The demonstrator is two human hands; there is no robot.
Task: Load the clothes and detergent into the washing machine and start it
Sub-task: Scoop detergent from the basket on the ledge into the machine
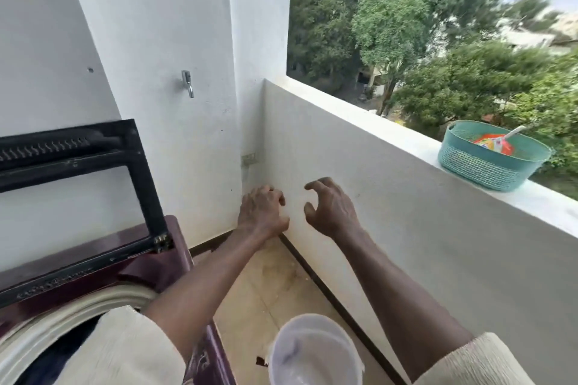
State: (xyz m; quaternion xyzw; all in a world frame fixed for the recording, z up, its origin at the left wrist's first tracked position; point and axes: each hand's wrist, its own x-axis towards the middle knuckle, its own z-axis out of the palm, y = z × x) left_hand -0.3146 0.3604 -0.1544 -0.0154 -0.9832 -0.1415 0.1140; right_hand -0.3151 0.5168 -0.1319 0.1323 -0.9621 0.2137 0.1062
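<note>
A maroon top-loading washing machine [175, 262] stands at the lower left with its black-framed lid [137, 172] raised; dark cloth shows inside the drum [72, 341]. On the balcony ledge at the right sits a teal basket [478, 166] holding an orange detergent packet [494, 144] and a white scoop handle. Both my hands are raised in the air in front of the white parapet wall, between machine and basket. My left hand [261, 209] and my right hand [331, 209] have loosely curled fingers and hold nothing.
A white empty bucket [312, 350] stands on the tan tiled floor [269, 284] below my arms. A metal tap [187, 83] and a small socket [249, 158] are on the white wall. The ledge [375, 112] drops off to trees outside.
</note>
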